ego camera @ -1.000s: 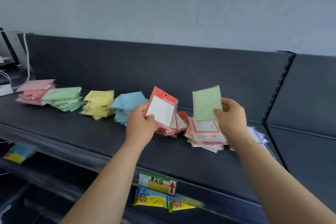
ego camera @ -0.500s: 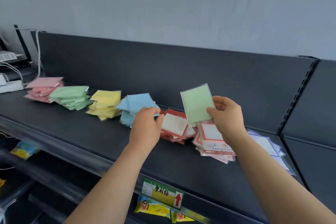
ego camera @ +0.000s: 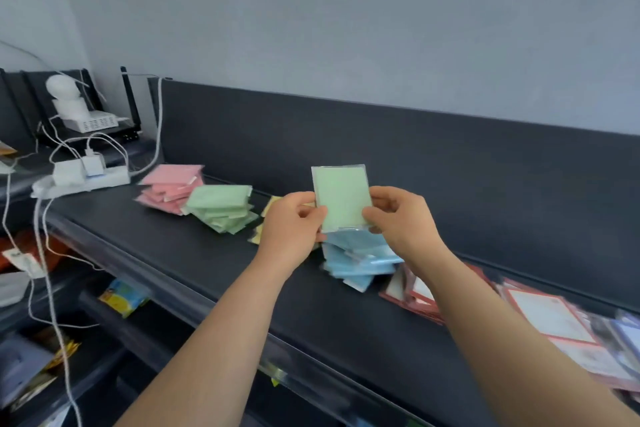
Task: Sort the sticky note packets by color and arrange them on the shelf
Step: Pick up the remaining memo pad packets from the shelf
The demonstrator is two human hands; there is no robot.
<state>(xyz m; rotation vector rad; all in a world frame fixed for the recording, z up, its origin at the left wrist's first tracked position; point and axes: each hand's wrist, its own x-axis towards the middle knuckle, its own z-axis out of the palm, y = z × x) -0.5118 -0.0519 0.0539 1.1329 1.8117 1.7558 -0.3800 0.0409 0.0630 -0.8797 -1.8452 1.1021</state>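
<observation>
- Now one green packet in clear wrap is held upright in the air by both hands, above the dark shelf and just over the blue stack, not touching it.
- The left hand pinches the packet's left edge, thumb in front and the other fingers curled behind.
- The right hand pinches the lower right edge the same way — fingers curled, thumb on the front face.
- Sorted piles lie in a row along the shelf: a pink stack furthest left, a green stack just beside it, then a yellow stack mostly hidden behind the left hand, then the blue one.
- To the right of the blue pile, red-bordered packets lie fanned out and overlapping; those further right are too blurred to tell apart.
- Beyond the shelf's left end sits a white power strip with plugs and trailing cables — a white router stands behind it.
</observation>
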